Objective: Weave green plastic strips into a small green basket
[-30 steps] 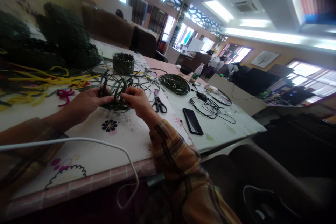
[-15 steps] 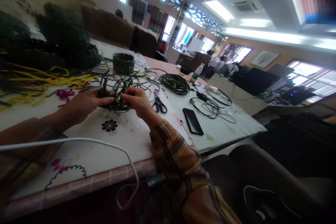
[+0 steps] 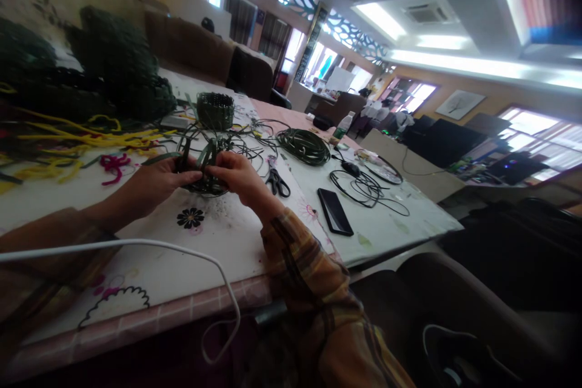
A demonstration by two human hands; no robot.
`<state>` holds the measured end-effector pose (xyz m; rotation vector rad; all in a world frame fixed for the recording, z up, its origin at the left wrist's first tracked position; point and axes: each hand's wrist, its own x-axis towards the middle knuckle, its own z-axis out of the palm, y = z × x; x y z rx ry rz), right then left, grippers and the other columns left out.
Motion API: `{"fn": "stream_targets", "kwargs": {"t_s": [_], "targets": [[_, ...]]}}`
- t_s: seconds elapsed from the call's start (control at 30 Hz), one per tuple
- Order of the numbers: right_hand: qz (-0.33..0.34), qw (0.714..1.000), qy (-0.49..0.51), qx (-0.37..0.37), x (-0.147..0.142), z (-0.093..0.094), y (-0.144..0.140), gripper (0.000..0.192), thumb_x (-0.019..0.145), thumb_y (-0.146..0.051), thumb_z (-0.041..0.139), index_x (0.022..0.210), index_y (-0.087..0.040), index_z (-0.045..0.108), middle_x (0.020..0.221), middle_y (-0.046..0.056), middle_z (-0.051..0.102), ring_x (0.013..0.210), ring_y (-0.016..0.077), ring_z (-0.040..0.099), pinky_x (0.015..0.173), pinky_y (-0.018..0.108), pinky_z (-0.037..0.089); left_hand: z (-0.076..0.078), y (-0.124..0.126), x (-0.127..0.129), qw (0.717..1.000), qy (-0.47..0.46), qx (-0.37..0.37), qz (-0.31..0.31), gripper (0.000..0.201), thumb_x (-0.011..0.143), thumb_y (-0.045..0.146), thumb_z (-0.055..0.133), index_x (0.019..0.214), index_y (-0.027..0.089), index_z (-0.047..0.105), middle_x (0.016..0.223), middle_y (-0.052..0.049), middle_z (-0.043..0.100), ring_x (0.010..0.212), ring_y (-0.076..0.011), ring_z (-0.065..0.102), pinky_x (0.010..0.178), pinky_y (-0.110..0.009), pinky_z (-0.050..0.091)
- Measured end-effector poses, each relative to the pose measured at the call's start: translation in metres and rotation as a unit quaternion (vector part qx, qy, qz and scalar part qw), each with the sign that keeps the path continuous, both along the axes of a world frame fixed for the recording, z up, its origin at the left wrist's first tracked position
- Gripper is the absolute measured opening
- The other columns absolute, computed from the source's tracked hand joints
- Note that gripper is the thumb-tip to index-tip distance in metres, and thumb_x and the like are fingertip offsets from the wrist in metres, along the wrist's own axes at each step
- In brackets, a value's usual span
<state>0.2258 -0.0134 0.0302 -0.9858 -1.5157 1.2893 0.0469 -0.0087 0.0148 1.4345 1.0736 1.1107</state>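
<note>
Between my hands is a partly woven basket (image 3: 204,185) of dark green strips, low on the white table, with loose strip ends sticking up and outward. My left hand (image 3: 157,180) is closed on its left side, thumb pointing inward. On the right side, my right hand (image 3: 235,173) pinches one of the green strips (image 3: 210,157); the fingertips are partly hidden among the strips. Behind them stands a finished-looking round green basket (image 3: 215,110). Black-handled scissors (image 3: 277,182) lie just right of my right hand.
A coil of green strip (image 3: 304,147) lies to the right, with a black phone (image 3: 335,211) nearer the edge. Yellow pipe cleaners (image 3: 82,136) and dark green bundles (image 3: 113,54) are on the left. A white cable (image 3: 182,247) crosses in front, and a bottle (image 3: 343,126) stands farther back.
The upright strips around my fingers have shifted and bent lower. My right hand has moved slightly left and inward against the basket; my left hand stays almost in place.
</note>
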Motion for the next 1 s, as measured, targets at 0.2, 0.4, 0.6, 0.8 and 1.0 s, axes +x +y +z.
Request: {"fn": "stream_targets", "kwargs": {"t_s": [0.2,0.4,0.6,0.8,1.0], "targets": [[0.011,0.992,0.101,-0.068,-0.002,-0.001,-0.002,0.034,0.073,-0.027,0.073,0.068,-0.022,0.040,0.056,-0.010,0.045,0.047,0.0049,0.036,0.045,0.019,0.024,0.005,-0.001,0.000,1.000,-0.002,0.011,-0.007,0.037,0.053,0.043,0.082,0.078,0.020,0.067,0.073,0.002,0.069,0.070,-0.0165,0.059,0.075,-0.032,0.049],[0.019,0.988,0.113,-0.105,-0.001,0.001,-0.003,0.034,0.073,-0.025,0.072,0.070,-0.022,0.039,0.057,-0.011,0.046,0.046,0.0041,0.036,0.043,0.018,0.023,0.004,0.000,-0.001,1.000,0.003,0.016,-0.018,0.036,0.056,0.043,0.082,0.081,0.021,0.067,0.076,0.001,0.069,0.074,-0.0177,0.061,0.079,-0.033,0.051],[-0.033,0.982,0.140,-0.121,-0.007,-0.002,-0.003,0.035,0.076,-0.022,0.071,0.072,-0.023,0.037,0.057,-0.011,0.046,0.045,0.0043,0.039,0.042,0.017,0.022,0.002,-0.001,0.001,1.000,0.001,0.027,0.005,0.033,0.060,0.042,0.080,0.082,0.021,0.067,0.078,0.000,0.070,0.076,-0.0176,0.061,0.082,-0.033,0.051],[-0.054,0.982,0.165,-0.074,-0.012,-0.003,-0.007,0.032,0.079,-0.023,0.067,0.072,-0.023,0.036,0.061,-0.010,0.047,0.046,0.0042,0.040,0.044,0.017,0.025,0.003,0.001,0.001,0.999,-0.004,0.038,0.017,0.036,0.059,0.044,0.081,0.082,0.019,0.069,0.079,-0.001,0.072,0.075,-0.0182,0.061,0.080,-0.033,0.050],[-0.054,0.991,0.125,0.002,-0.014,-0.003,-0.008,0.036,0.078,-0.032,0.071,0.073,-0.024,0.036,0.060,-0.010,0.044,0.048,0.0053,0.039,0.046,0.019,0.028,0.002,0.004,-0.002,1.000,-0.014,-0.007,-0.008,0.042,0.056,0.045,0.082,0.086,0.017,0.069,0.083,-0.002,0.073,0.079,-0.0186,0.062,0.079,-0.031,0.048]]}}
